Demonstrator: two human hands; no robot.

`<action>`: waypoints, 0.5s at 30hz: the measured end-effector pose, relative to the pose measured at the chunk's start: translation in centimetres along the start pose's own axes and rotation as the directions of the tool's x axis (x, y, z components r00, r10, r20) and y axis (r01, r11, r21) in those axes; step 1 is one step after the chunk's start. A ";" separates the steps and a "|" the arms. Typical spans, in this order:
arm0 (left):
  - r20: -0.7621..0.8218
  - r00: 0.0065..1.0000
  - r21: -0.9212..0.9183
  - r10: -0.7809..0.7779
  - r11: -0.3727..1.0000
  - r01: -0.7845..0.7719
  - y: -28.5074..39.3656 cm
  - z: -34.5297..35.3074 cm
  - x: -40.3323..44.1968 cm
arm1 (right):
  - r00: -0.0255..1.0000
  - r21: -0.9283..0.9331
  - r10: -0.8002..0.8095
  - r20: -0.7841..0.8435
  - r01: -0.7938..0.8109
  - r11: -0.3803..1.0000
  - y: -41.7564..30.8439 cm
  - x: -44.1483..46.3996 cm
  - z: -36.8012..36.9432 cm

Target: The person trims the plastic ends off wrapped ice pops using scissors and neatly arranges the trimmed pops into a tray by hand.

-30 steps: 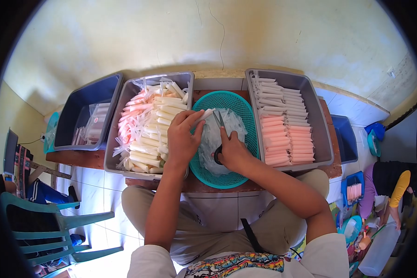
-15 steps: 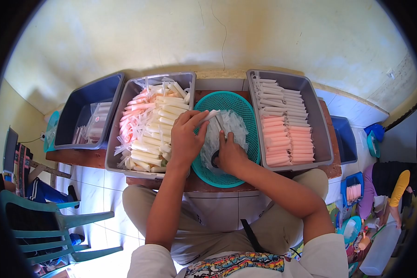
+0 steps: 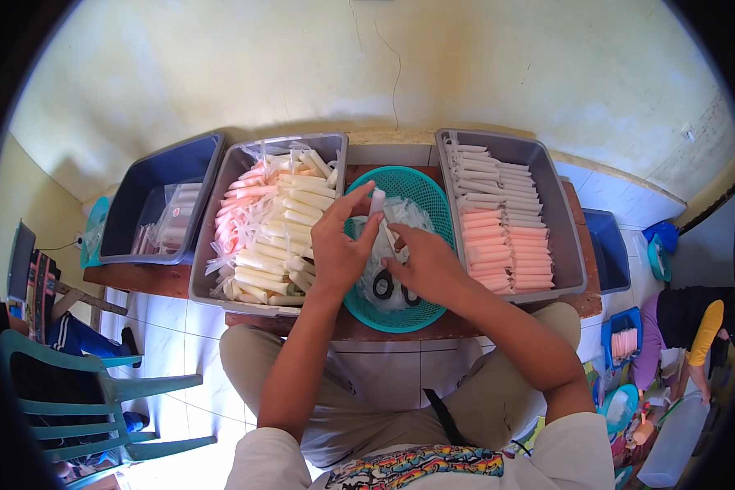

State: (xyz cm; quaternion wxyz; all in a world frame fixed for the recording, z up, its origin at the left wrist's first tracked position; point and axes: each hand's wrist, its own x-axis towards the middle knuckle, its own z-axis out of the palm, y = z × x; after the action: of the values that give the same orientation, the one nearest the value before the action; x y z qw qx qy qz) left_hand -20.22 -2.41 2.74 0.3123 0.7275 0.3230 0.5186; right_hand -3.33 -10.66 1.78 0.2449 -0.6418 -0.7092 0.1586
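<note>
Head view: left hand (image 3: 339, 245) pinches white tube (image 3: 376, 202) at fingertips; right hand (image 3: 421, 255) — grip unclear.

The left hand (image 3: 339, 247) pinches a pale tube (image 3: 376, 202) above the teal basket (image 3: 440, 216); the right hand (image 3: 427, 261) is just beside black-handled scissors (image 3: 383, 274). Gray tubs (image 3: 574, 255) flank the basket.

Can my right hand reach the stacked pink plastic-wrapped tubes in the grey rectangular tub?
Probably yes: the tub is uncovered, and nothing seems to block your right hand from the tubes.
</note>
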 end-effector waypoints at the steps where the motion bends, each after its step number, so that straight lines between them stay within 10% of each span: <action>1: 0.001 1.000 -0.002 0.003 1.000 -0.003 0.3 0.2 0.0 | 0.999 0.144 0.034 0.003 -0.034 0.989 -0.8 -0.1 -1.7; 6: 0.090 0.971 -0.356 -0.221 0.903 0.239 2.4 1.5 -0.3 | 0.985 0.329 -0.024 -0.173 0.081 0.941 -0.5 -1.1 -4.0; 15: 0.134 0.971 -0.402 -0.198 0.885 0.236 3.2 5.8 -1.0 | 0.976 0.345 0.048 -0.212 0.028 0.938 4.0 -3.4 -7.5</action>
State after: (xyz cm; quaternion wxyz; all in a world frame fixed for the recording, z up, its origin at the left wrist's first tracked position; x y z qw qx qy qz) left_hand -14.41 -5.76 3.13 0.5300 0.6262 0.2703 0.5040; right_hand 4.33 -14.24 5.41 0.4291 -0.6058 -0.6359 0.2109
